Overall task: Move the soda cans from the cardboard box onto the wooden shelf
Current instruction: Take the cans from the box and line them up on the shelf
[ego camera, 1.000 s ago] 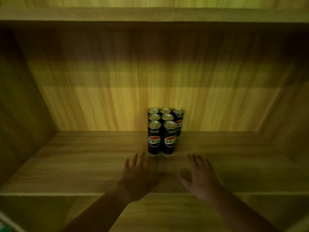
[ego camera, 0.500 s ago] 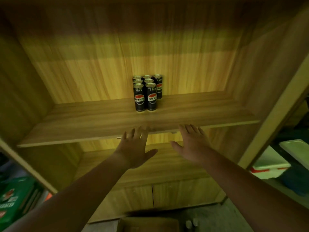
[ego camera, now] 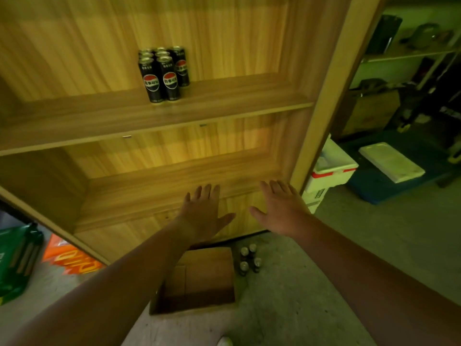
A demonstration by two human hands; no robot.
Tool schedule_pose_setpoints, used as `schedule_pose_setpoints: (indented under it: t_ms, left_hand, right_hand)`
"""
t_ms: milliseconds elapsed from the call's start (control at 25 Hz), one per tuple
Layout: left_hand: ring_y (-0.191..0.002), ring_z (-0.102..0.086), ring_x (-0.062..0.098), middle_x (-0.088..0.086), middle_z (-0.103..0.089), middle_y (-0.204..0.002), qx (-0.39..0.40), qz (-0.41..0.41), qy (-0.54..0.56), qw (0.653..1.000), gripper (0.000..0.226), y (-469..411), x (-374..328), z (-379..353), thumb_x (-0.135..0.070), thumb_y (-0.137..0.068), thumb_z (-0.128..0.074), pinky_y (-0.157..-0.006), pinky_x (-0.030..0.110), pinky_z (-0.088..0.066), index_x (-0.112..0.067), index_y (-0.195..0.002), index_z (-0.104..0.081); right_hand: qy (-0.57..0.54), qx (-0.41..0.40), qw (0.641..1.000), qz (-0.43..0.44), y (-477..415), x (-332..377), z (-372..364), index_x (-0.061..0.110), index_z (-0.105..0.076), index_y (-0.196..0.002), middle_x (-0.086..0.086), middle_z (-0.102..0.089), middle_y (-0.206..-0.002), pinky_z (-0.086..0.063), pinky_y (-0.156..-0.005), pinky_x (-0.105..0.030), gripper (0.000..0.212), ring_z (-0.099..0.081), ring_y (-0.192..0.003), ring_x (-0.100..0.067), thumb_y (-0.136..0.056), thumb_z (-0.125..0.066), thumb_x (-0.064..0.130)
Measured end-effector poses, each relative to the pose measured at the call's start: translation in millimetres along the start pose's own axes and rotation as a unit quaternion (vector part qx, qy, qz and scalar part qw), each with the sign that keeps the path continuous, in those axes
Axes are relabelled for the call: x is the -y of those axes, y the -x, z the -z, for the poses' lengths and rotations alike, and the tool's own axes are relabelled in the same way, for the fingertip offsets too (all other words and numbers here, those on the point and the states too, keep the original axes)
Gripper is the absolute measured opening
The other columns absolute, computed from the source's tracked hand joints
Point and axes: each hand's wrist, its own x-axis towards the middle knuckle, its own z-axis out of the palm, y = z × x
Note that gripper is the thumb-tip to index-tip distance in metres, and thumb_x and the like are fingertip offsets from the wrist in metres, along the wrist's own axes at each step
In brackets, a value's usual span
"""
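Supervisor: Report hand status.

Operator: Both hands are empty. I see the left hand [ego camera: 203, 213] and the right hand [ego camera: 279, 208] held palm-down with fingers [ego camera: 207, 193] straight and spread apart, thumbs out, gripping nothing.

Supervisor: What changed over the last second?

Operator: A second ago both hands lay at the front of the wooden shelf [ego camera: 224, 106], just short of the soda cans [ego camera: 163, 73]. They have since withdrawn and dropped below that board, and my view has tilted down to the floor. The cans stand upright in a tight cluster on the shelf, left of centre, with two in the front row.

Supervisor: Location of the cardboard box?

Operator: The cardboard box [ego camera: 207, 283] is on the floor beneath the hands, open-topped, close to the cabinet base. The part of its bottom that I can see holds nothing.

Supervisor: Meaning for the task?

Operator: I judge the last placement complete and the return leg in progress. Four dark containers [ego camera: 249, 259] stand just beside the box on its right. They are probably further cans, but the picture is too dim to be certain. If so, they are the next pickup: lower both hands and approach from above
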Motion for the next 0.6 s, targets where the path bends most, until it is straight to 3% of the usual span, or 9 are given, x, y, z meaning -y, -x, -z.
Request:
schedule_pose_setpoints:
  t_ms: [320, 600]
  left_hand:
    - [-0.151, -0.011, 0.033, 0.012, -0.009, -0.164, 0.031, -0.040, 0.010, 0.999, 0.089, -89, -44, -118, -0.070, -0.093, -0.030, -0.120, 0.053, -0.015, -0.016, -0.157, 0.002]
    - [-0.149, -0.017, 0.031, 0.010, -0.015, -0.163, 0.061, -0.001, 0.034, 0.998, 0.089, -174, -83, -333, -0.071, -0.091, -0.033, -0.118, 0.049, -0.019, -0.018, -0.156, -0.005]
  right_hand:
    - [0.029, 0.018, 0.999, -0.001, -40, -82, -118, 0.017, -0.012, -0.151, -0.013, -0.020, -0.157, -0.017, -0.117, -0.049, 0.085, -0.015, -0.146, -0.031, -0.086, -0.029, 0.069]
    - [0.013, 0.041, 0.999, 0.028, -85, -170, -336, 0.017, -0.013, -0.150, -0.013, -0.022, -0.157, -0.017, -0.118, -0.049, 0.083, -0.017, -0.145, -0.031, -0.086, -0.033, 0.067]
